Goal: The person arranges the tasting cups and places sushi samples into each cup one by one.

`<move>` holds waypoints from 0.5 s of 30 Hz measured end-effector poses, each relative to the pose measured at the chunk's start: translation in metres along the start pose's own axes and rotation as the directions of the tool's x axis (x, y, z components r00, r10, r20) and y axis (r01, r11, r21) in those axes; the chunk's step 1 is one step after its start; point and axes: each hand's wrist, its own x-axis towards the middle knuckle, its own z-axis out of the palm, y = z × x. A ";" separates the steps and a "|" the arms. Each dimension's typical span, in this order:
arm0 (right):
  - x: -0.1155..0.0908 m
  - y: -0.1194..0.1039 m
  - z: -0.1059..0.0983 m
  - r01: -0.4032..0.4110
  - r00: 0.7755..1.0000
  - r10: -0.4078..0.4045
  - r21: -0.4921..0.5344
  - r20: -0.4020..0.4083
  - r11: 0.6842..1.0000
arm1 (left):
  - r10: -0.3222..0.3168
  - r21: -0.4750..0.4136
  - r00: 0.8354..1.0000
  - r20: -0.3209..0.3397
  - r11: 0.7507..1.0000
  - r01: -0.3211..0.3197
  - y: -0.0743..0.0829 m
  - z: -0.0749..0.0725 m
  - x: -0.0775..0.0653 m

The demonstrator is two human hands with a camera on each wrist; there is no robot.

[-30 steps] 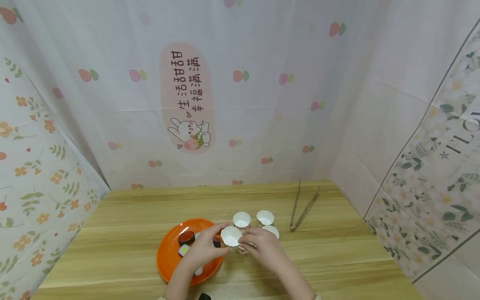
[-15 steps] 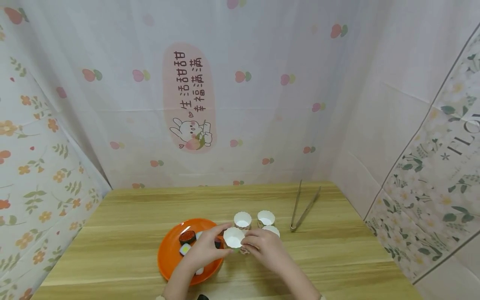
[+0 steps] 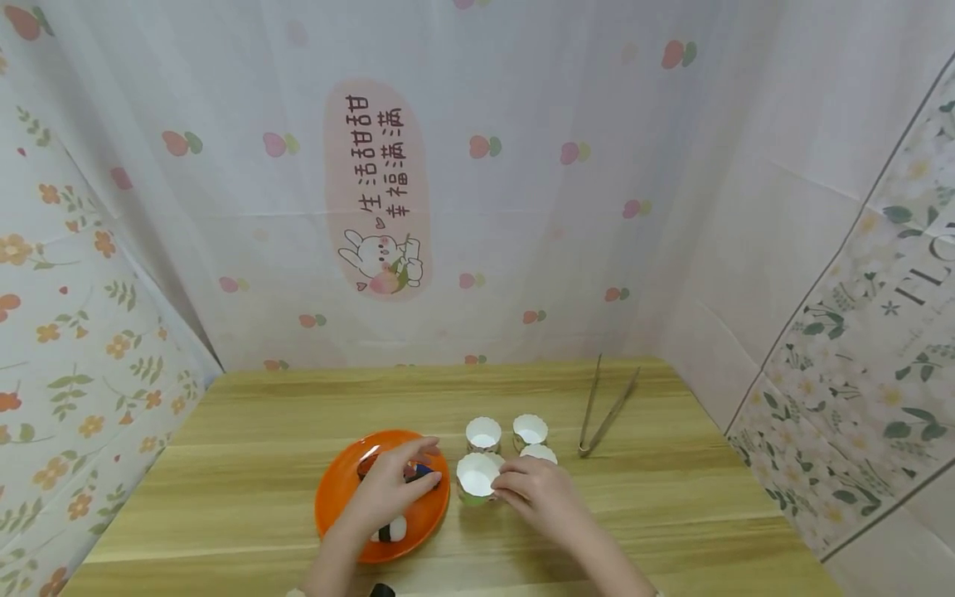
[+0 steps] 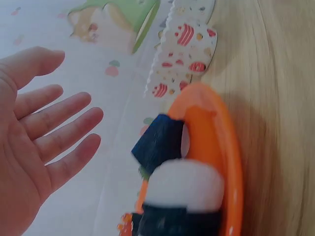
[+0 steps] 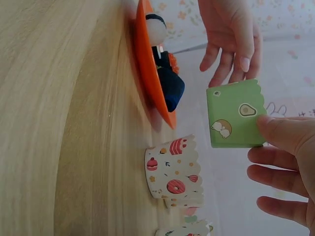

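Item: green paper cup point(image 5: 234, 118), one; your right hand point(image 3: 548, 502) is pinching its rim, holding it above the table point(image 3: 656, 514), near the orange plate point(image 3: 331, 489). Your left hand point(image 3: 380, 497) is hovering apart over the plate, gripping nothing. Probable risks: one-sided pinch slipping or creasing the rim; cup knocking close-standing patterned cups point(image 5: 174, 167). Contents: plate is bearing sushi pieces point(image 3: 399, 528); cups visible from above are showing white lining only.

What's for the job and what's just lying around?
Seems part of the job:
green cup, held by the right hand
printed cups, standing nearby
orange plate of sushi pieces, under the left hand

Probably not:
tongs, touched by neither hand
patterned cloth behind
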 end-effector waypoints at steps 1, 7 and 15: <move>0.000 0.000 -0.001 0.003 1.000 -0.003 0.001 -0.002 1.000 | -0.002 0.004 1.000 -0.014 1.000 0.002 0.000 -0.002 -0.001; -0.006 0.002 -0.002 0.006 1.000 -0.006 0.009 0.000 1.000 | -0.080 0.037 0.991 -0.109 0.996 0.085 -0.001 -0.016 -0.006; -0.017 0.003 -0.001 0.033 0.999 -0.033 0.022 -0.001 0.999 | -0.186 0.017 0.963 -0.193 0.981 0.193 -0.013 -0.036 -0.015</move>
